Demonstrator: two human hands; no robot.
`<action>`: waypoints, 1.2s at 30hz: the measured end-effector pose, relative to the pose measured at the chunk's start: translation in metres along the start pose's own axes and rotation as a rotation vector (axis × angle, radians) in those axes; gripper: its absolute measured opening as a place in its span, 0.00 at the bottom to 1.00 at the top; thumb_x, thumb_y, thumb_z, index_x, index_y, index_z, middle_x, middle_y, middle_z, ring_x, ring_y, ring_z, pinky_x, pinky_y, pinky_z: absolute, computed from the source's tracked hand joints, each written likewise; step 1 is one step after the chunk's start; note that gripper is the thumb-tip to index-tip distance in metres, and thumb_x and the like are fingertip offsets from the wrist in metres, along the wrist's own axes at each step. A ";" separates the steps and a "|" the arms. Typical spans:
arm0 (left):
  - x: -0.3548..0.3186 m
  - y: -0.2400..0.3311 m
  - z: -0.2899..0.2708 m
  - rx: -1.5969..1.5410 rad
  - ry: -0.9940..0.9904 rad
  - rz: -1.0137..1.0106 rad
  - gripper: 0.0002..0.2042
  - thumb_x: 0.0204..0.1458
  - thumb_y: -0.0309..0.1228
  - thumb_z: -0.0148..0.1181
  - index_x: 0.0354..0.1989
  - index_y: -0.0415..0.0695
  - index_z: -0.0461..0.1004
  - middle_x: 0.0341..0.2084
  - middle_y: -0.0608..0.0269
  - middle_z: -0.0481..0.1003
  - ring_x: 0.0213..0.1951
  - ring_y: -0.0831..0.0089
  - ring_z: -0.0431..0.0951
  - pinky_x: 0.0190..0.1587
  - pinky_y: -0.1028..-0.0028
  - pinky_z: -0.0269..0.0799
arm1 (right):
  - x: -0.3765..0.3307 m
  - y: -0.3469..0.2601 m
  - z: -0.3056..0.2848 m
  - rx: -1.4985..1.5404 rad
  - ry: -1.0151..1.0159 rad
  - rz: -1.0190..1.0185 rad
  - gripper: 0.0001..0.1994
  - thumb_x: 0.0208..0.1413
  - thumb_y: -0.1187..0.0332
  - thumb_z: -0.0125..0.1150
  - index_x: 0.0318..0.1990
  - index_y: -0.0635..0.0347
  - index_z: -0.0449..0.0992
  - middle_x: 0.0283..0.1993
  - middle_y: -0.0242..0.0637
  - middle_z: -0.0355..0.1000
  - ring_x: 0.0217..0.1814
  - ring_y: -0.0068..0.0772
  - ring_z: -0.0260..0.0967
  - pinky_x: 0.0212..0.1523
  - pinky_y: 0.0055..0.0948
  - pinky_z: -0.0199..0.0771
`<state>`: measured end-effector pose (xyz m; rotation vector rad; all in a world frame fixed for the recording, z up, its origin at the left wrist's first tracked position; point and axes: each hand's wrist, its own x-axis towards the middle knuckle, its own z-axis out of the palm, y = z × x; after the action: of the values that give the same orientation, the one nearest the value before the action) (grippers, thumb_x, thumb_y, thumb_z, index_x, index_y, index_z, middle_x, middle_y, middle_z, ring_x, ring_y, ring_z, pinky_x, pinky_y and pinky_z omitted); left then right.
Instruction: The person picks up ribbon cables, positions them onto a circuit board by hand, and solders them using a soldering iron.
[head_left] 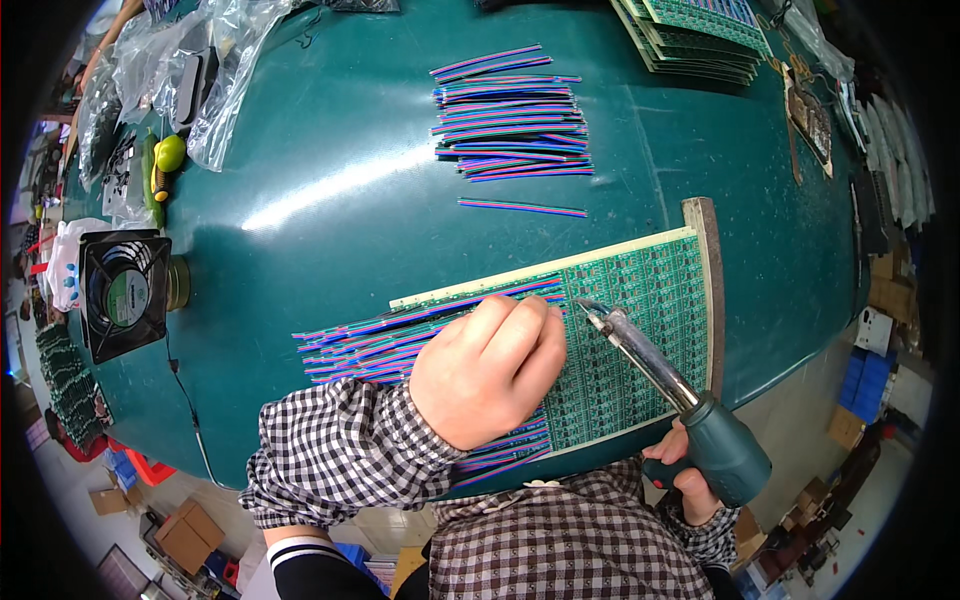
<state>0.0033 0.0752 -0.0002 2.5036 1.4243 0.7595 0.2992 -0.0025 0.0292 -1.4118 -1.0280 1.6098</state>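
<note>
My left hand is closed in a pinch over a panel of green circuit boards, on the ends of multicoloured ribbon wires. Its fingertips, and the bit of wire between them, are mostly hidden. Several of these wires stretch leftward from the panel, passing beneath the hand and checked sleeve. My right hand grips a dark green soldering gun with a long metal barrel. The gun's tip points up and left, close beside my left fingertips, above the panel's upper part; whether it touches a board I cannot tell.
A grey-brown bar borders the panel's right edge. Beyond lies a pile of ribbon wires, with a stack of circuit panels at the far right. A black fan stands left, near plastic bags and a yellow-green tool.
</note>
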 end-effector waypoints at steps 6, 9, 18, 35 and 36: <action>-0.001 -0.006 0.003 0.024 0.030 0.054 0.16 0.43 0.28 0.62 0.43 0.36 0.77 0.39 0.58 0.73 0.36 0.68 0.75 0.34 0.73 0.77 | 0.007 -0.016 0.013 0.035 0.018 0.044 0.35 0.44 0.63 0.86 0.53 0.75 0.73 0.37 0.47 0.80 0.41 0.39 0.81 0.44 0.41 0.87; 0.002 -0.009 0.000 -0.023 0.012 0.051 0.16 0.43 0.28 0.62 0.43 0.37 0.78 0.38 0.58 0.72 0.37 0.67 0.75 0.35 0.73 0.77 | 0.004 -0.013 0.011 0.093 0.050 0.075 0.34 0.43 0.63 0.86 0.52 0.75 0.73 0.38 0.48 0.80 0.43 0.39 0.81 0.44 0.41 0.86; 0.004 -0.010 -0.002 -0.154 -0.011 -0.043 0.15 0.43 0.22 0.64 0.42 0.36 0.81 0.38 0.58 0.74 0.36 0.64 0.77 0.37 0.69 0.77 | 0.003 -0.005 0.003 0.055 0.002 0.059 0.32 0.44 0.63 0.86 0.50 0.74 0.74 0.36 0.43 0.79 0.39 0.37 0.81 0.43 0.37 0.85; 0.004 -0.008 -0.004 -0.107 -0.027 -0.003 0.16 0.42 0.24 0.64 0.42 0.35 0.81 0.39 0.57 0.75 0.39 0.64 0.78 0.40 0.69 0.79 | 0.002 0.000 0.000 -0.030 -0.032 0.036 0.33 0.43 0.61 0.87 0.51 0.74 0.75 0.35 0.42 0.79 0.37 0.36 0.81 0.42 0.36 0.85; 0.003 -0.008 -0.004 -0.104 -0.030 -0.006 0.16 0.42 0.24 0.64 0.42 0.35 0.81 0.39 0.57 0.75 0.39 0.64 0.78 0.40 0.69 0.79 | 0.002 0.000 0.000 -0.030 -0.032 0.037 0.33 0.43 0.61 0.87 0.51 0.74 0.75 0.35 0.42 0.79 0.37 0.36 0.81 0.42 0.36 0.85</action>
<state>-0.0031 0.0818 0.0015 2.4213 1.3462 0.7710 0.2987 -0.0008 0.0287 -1.4369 -1.0542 1.6545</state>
